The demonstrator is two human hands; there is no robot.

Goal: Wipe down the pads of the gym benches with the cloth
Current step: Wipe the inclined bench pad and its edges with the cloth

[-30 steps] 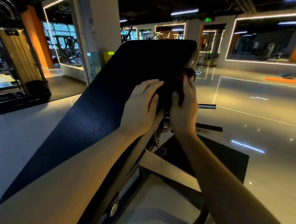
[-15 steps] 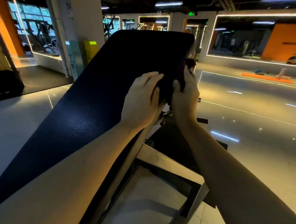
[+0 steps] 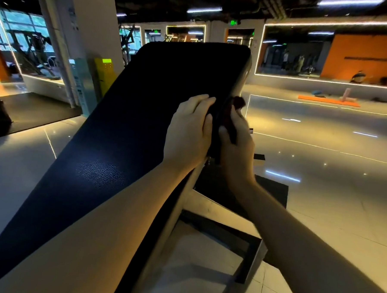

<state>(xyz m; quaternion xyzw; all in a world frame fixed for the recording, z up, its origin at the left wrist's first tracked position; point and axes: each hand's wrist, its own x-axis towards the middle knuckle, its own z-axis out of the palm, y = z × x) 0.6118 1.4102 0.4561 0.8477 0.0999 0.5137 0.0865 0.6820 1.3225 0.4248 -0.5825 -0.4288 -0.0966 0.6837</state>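
A long black bench pad [image 3: 145, 112] slopes up from the lower left to the upper middle of the head view. My left hand [image 3: 188, 132] lies flat on the pad's face near its right edge, fingers straight. My right hand [image 3: 236, 144] holds a dark cloth [image 3: 234, 110] against the pad's right side edge, thumb and fingers around the cloth. Most of the cloth is hidden between the hand and the pad.
The bench's steel frame [image 3: 209, 210] and black floor base [image 3: 250, 248] stand below my arms on glossy tiles. A white pillar [image 3: 91, 29] and a yellow kiosk [image 3: 105, 72] stand behind the pad at left. An orange mat [image 3: 327, 100] lies far right.
The view has swung a little to the right and closer. Both hands stay at the pad's right edge, with the right hand and cloth shifted slightly along it.
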